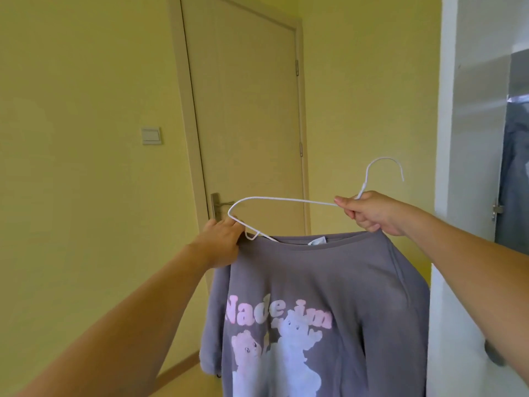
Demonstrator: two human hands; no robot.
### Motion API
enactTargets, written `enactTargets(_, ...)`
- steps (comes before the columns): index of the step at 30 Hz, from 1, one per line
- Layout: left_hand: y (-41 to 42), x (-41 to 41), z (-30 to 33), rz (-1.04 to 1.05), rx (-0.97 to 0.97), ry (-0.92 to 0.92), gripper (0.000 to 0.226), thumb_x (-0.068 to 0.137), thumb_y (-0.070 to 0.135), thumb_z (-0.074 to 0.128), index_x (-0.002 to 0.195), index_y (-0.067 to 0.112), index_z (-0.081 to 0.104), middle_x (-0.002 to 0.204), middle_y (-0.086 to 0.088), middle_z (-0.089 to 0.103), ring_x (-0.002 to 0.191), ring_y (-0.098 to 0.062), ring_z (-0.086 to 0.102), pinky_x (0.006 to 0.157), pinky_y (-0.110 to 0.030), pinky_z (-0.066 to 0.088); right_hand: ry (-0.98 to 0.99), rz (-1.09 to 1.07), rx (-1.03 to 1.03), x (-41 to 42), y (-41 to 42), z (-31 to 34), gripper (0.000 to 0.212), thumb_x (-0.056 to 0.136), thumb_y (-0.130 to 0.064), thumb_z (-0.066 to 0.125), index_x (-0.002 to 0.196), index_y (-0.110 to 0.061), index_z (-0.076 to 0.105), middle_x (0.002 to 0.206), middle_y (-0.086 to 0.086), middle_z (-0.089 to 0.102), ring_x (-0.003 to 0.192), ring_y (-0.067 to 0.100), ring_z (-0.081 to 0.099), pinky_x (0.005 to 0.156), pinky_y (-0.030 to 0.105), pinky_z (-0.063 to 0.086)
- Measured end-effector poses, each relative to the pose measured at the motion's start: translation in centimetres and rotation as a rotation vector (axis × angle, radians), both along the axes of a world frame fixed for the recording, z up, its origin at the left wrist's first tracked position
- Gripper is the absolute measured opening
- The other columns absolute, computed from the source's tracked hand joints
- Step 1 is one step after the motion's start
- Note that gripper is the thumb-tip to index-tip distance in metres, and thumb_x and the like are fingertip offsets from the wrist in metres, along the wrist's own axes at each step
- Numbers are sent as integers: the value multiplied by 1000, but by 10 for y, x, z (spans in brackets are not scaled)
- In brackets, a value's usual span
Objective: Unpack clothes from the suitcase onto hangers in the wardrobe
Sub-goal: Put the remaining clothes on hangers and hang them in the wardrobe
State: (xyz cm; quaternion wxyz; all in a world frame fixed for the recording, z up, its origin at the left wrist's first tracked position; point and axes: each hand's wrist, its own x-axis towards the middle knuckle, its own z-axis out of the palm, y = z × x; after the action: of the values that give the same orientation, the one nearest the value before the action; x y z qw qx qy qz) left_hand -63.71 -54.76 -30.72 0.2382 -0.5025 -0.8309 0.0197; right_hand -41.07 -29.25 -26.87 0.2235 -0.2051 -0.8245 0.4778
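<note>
A purple-grey sweatshirt (320, 287) with pink lettering and bear prints hangs in front of me. A thin white wire hanger (286, 199) is held above its collar, hook pointing up and right. My right hand (369, 213) grips the hanger at the base of the hook and also holds the sweatshirt's right shoulder. My left hand (221, 243) pinches the hanger's left end together with the garment's left shoulder. The hanger's right arm is hidden by my right hand and the cloth. No suitcase is in view.
A closed beige door (246, 116) with a metal handle (217, 207) stands straight ahead in a yellow wall. A light switch (152, 136) is left of it. The white wardrobe (472, 116) stands open at the right, with grey clothing (515, 179) hanging inside.
</note>
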Motion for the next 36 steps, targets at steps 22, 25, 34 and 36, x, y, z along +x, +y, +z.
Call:
enactTargets(22, 4, -5, 8, 324, -56, 209, 36, 95, 25, 37, 128, 37, 47, 151, -5, 12, 140, -21, 30, 95, -82, -14, -229, -41, 441, -9, -24, 17, 53, 92, -53, 54, 55, -19, 39, 49, 2, 31, 45, 19, 26, 49, 26, 24)
enactTargets(25, 5, 11, 30, 173, 92, 434, 33, 92, 21, 42, 120, 31, 56, 151, -10, 20, 138, -25, 33, 102, -75, -18, -272, -86, 528, -17, -32, 14, 51, 94, -48, 54, 55, -18, 38, 50, 0, 35, 50, 18, 34, 55, 30, 26)
enactTargets(34, 25, 23, 58, -69, 655, -18, 54, 88, 62, 51, 119, 18, 52, 129, -14, 53, 116, -36, 51, 103, -48, 38, 52, -1, 322, -29, -75, 63, 47, 95, -41, 57, 57, -17, 43, 43, -6, 24, 40, 13, 17, 41, 21, 15)
enactTargets(36, 20, 22, 67, 40, 525, -156, 59, 85, 77, 35, 87, 21, 55, 99, -9, 67, 93, -32, 59, 84, -39, 46, 35, -8, 319, -24, -80, 74, 45, 95, -41, 57, 59, -16, 45, 44, -5, 23, 42, 13, 16, 42, 21, 14)
